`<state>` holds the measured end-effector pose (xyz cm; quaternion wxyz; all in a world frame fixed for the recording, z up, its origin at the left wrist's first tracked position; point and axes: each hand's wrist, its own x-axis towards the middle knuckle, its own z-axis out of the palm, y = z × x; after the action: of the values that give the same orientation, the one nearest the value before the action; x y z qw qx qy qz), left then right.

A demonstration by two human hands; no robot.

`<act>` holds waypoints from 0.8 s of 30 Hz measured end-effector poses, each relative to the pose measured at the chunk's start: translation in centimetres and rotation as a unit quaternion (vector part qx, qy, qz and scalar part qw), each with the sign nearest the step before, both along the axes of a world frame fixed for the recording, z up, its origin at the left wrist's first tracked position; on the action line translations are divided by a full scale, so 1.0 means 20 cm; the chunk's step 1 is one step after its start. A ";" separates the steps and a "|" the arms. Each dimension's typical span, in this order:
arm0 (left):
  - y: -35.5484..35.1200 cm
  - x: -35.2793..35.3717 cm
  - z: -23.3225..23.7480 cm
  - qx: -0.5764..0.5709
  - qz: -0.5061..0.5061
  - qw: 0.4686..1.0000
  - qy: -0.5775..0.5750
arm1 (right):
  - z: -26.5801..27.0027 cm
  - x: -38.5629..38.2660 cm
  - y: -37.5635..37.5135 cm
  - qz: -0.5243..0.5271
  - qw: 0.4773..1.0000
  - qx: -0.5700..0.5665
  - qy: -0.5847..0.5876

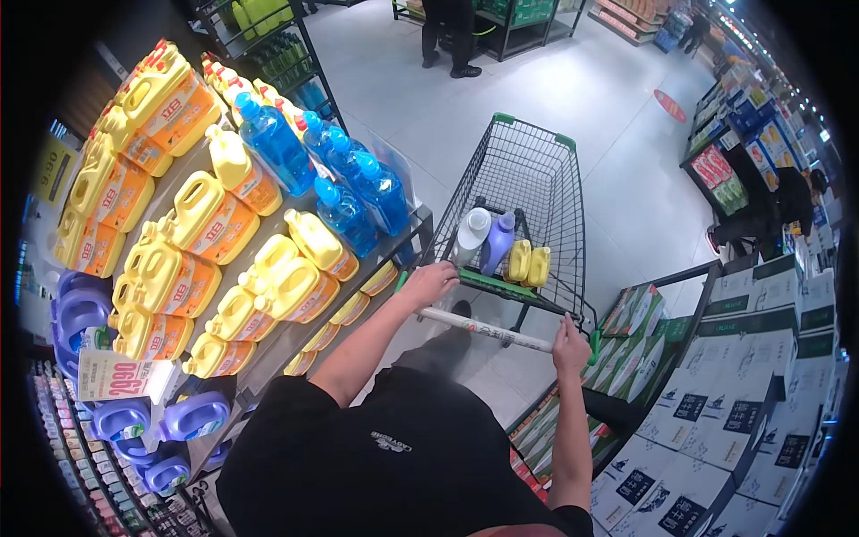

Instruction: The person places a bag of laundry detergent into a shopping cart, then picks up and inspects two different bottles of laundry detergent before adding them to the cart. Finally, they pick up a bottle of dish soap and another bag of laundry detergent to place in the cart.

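– Right hand (570, 347) is wrapped tight round the right end of the white handle (488, 330) of the cart (523, 170).
– And the left hand (429, 283)?
– It lies on the back edge of the cart, just above the left end of the handle. I cannot tell if its fingers are curled shut or only resting.
– Where is the cart?
– Right in front of the person, in the aisle, with its nose pointing away.
– Is there room to move?
– Not much at the sides. On the left, the corner of the shelf (268, 349) comes very near the cart. That shelf is full of yellow jugs (210, 219) and blue bottles (358, 188). On the right, stacks of boxes (716, 385) stand close to the right hand. In front, the pale floor (573, 98) is wide and bare.
– Is anyone near?
– One person (450, 36) stands far ahead by a rack. Another person (769, 210) bends low by the far shelves on the right. Both are well apart from the cart.
– What does the cart look like?
– It is a dark wire basket with green bits on the top corners and the back rim. At the back of it stand a white-topped bottle (472, 234), a purple bottle (497, 242) and two small yellow bottles (528, 264), side by side in a row
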<state>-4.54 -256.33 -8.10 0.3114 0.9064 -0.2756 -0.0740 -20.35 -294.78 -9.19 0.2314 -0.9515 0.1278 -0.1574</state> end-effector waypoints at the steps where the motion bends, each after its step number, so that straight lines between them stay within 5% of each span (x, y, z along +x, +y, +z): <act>1: -0.02 0.06 -0.03 0.006 -0.003 1.000 0.003 | 0.01 0.06 -0.03 0.002 1.000 0.004 0.022; 15: -0.34 0.78 -0.17 -0.018 0.048 0.998 -0.030 | -0.04 0.96 -0.37 0.015 0.988 0.148 0.034; 24: -0.43 1.21 -0.16 0.006 0.073 0.997 0.013 | -0.04 1.49 -0.45 0.013 0.996 0.066 0.062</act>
<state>19.61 -264.97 -11.37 0.3142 0.9250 -0.2038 -0.0645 9.44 -303.82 -9.98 0.2872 -0.9437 0.1394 -0.0862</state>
